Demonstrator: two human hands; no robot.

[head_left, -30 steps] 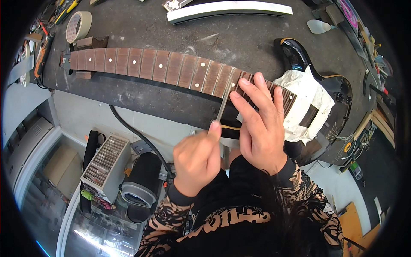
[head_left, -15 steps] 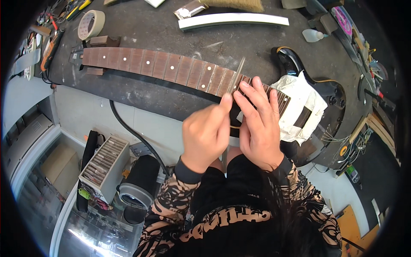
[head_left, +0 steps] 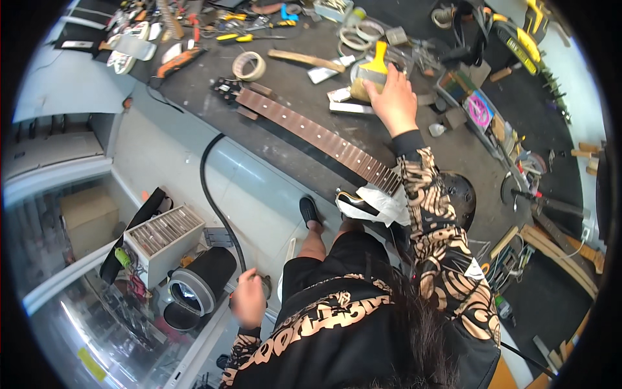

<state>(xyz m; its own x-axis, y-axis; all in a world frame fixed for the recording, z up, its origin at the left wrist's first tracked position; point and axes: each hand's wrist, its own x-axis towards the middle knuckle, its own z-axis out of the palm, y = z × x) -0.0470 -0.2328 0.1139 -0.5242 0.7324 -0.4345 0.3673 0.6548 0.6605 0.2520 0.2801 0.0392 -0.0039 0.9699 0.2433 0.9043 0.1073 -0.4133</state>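
Observation:
My right hand (head_left: 394,102) is stretched far across the bench, its fingers apart, at a flat brush (head_left: 375,63) with a yellow handle. The thumb lies over the brush near its bristles; whether the fingers close on it does not show. Low at my left side, away from the bench, is my left hand (head_left: 249,299), smeared by motion. Its fingers and anything in them cannot be made out. Between the hands lies the electric guitar, its brown fretboard (head_left: 312,135) slanting across the bench. White paper (head_left: 383,206) covers part of its dark body (head_left: 459,198), largely hidden behind my right sleeve.
A tape roll (head_left: 249,66) and a wooden stick (head_left: 306,59) lie beyond the neck. Pliers and other tools crowd the far edge. A tray (head_left: 463,91) of supplies stands at right. A black hose (head_left: 217,194) hangs in front, above a bin (head_left: 202,282).
Both hands have left the fretboard. My right hand has gone forward to the brush; my left has dropped down to the left, and the thin metal rod it held cannot be made out. The view has shifted.

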